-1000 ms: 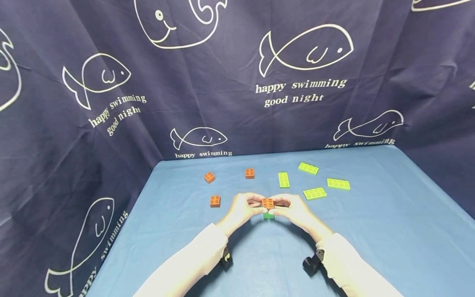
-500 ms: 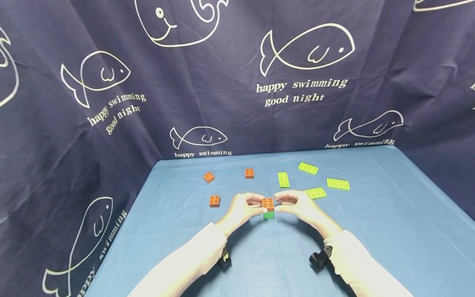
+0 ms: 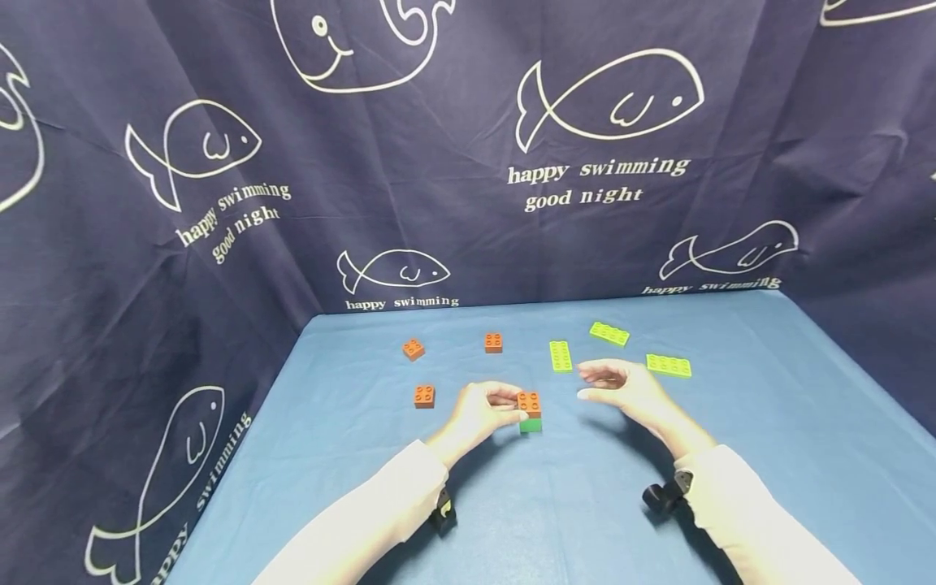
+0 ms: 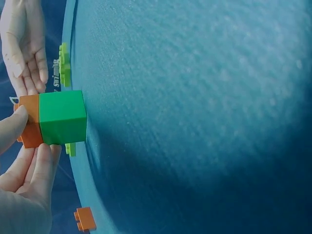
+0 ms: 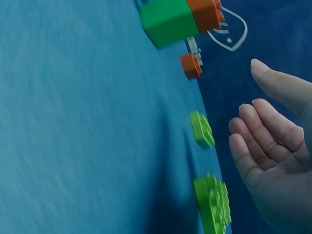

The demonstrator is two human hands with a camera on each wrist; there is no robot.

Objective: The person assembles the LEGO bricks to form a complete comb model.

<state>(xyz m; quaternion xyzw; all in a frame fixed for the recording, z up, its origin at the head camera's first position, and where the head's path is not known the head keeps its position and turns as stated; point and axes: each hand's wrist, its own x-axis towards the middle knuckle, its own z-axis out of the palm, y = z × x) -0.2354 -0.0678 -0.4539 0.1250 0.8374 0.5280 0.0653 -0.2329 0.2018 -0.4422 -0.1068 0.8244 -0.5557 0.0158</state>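
Orange brick (image 3: 530, 404) is found seated on green block (image 3: 530, 426), the pair standing as a short stack approx. mid-table; whether base is rested on blue table (image 3: 541, 520) or raised can't be confirmed. Orange brick is pinched from 9 o'clock by thumb & fingers of left hand (image 3: 477, 411).

Change noted, last sec.: both hands were at stack; right hand (image 3: 630, 394) has since been withdrawn to approx. 2 o'clock, thumb & fingers parted, nothing held. Assessment: pcs. judged joined or nr. so, no gap being seen btwn. them; stack now attended by one hand only, other freed.

Loose pcs., clock centred on stack: orange spare A (image 3: 425, 396) at 9, orange spare B (image 3: 413, 349) at 10, orange spare C (image 3: 493, 343) at 11; lime plate D (image 3: 561, 356) at 1, lime plate E (image 3: 609, 334) btwn. 1 & 2, lime plate F (image 3: 669, 365) past 2. Fourth lime plate, part-visible half a sec. ago, not seen in head view; presumed covered by right hand.
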